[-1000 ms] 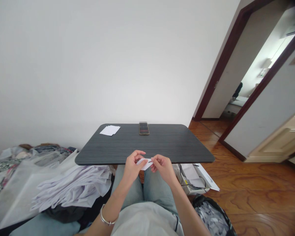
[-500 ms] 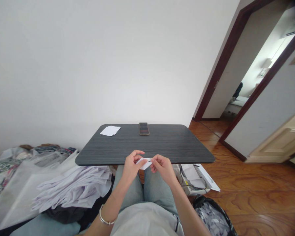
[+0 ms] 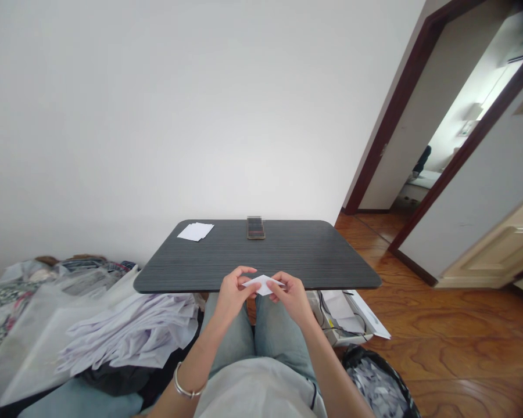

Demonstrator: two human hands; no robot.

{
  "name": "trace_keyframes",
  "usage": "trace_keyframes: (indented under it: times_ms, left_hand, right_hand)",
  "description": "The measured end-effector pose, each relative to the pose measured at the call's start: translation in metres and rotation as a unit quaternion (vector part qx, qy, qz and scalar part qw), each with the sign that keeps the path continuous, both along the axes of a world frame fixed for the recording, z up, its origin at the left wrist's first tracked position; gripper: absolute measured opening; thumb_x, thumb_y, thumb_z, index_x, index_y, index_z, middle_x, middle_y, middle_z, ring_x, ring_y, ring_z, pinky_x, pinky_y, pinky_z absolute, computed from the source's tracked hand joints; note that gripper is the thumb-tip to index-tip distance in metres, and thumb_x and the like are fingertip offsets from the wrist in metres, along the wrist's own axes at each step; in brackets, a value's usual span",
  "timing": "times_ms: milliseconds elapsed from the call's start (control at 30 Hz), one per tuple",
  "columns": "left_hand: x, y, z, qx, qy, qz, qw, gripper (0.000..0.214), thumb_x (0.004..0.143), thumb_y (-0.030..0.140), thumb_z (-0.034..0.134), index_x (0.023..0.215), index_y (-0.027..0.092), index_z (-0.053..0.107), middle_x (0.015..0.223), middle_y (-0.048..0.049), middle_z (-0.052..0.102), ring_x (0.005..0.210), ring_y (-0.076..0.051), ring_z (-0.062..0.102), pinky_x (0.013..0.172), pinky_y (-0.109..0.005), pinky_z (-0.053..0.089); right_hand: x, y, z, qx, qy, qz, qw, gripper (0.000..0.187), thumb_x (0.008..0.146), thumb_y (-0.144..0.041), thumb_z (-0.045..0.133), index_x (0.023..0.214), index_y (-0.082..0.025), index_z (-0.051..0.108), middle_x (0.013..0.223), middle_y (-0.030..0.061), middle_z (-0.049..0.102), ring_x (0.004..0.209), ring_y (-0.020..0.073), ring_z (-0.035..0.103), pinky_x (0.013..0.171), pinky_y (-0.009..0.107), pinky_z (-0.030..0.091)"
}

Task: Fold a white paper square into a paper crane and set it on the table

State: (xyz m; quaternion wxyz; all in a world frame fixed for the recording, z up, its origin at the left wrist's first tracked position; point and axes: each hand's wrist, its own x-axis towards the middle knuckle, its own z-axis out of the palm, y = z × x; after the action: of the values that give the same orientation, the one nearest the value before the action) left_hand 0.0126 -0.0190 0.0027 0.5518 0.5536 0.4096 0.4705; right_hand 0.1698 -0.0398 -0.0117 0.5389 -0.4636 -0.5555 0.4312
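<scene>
A small folded piece of white paper [image 3: 264, 284] is held between both hands at the near edge of the dark table [image 3: 261, 258]. My left hand [image 3: 235, 292] pinches its left side, with the thumb lying on top. On the right side, my right hand [image 3: 289, 292] grips the paper between thumb and fingers. The paper shows a pointed, diamond-like outline with flaps to both sides. Its underside and some fingertips are hidden.
White paper sheets [image 3: 196, 231] lie at the table's back left, and a phone [image 3: 255, 228] stands at the back middle. Heaped white cloth [image 3: 135, 331] sits at left. To the right are a box with cables [image 3: 344, 316] and a black bag [image 3: 377, 380].
The paper has gone from a slanted shape to a wider one with a raised point and side flaps. My right thumb has shifted onto its front; the left hand has barely moved.
</scene>
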Motion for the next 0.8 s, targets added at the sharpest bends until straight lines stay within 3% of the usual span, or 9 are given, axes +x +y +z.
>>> trace_keyframes:
  times_ms: [233, 367, 600, 800]
  left_hand:
    - [0.001, -0.002, 0.002, -0.002, -0.033, 0.028, 0.999, 0.024, 0.063, 0.032, 0.072, 0.073, 0.013, 0.061, 0.06, -0.0018, 0.068, 0.055, -0.013, 0.063, 0.055, -0.023, 0.051]
    - [0.001, -0.002, 0.004, -0.005, -0.048, 0.041, 0.998, 0.025, 0.063, 0.035, 0.072, 0.069, 0.013, 0.062, 0.06, -0.0027, 0.068, 0.055, -0.013, 0.063, 0.056, -0.023, 0.051]
    - [-0.001, -0.005, 0.008, -0.004, -0.073, 0.041, 0.996, 0.022, 0.06, 0.029, 0.075, 0.067, 0.013, 0.06, 0.061, 0.0, 0.067, 0.057, -0.01, 0.061, 0.059, -0.021, 0.049]
    - [0.0, -0.01, 0.015, 0.009, -0.091, 0.049, 0.995, 0.027, 0.062, 0.028, 0.073, 0.081, 0.015, 0.059, 0.057, 0.0033, 0.064, 0.055, -0.01, 0.06, 0.06, -0.021, 0.048]
  right_hand:
    - [0.001, 0.0, -0.002, 0.007, 0.018, -0.009, 1.0, 0.03, 0.076, -0.044, 0.061, 0.063, -0.017, 0.055, 0.047, -0.003, 0.055, 0.041, 0.0096, 0.05, 0.044, 0.019, 0.041]
    - [0.0, 0.0, -0.002, 0.015, 0.042, -0.006, 0.999, 0.03, 0.076, -0.044, 0.062, 0.064, -0.016, 0.056, 0.047, -0.0029, 0.056, 0.041, 0.0093, 0.05, 0.045, 0.019, 0.041]
    - [-0.001, -0.004, -0.001, 0.019, 0.056, -0.009, 0.998, 0.029, 0.076, -0.043, 0.062, 0.065, -0.017, 0.057, 0.05, -0.0019, 0.058, 0.044, 0.0106, 0.054, 0.046, 0.02, 0.043]
    - [-0.002, -0.005, 0.001, 0.027, 0.058, 0.006, 0.998, 0.03, 0.075, -0.044, 0.062, 0.065, -0.017, 0.058, 0.058, 0.0001, 0.063, 0.052, 0.0124, 0.058, 0.049, 0.021, 0.046]
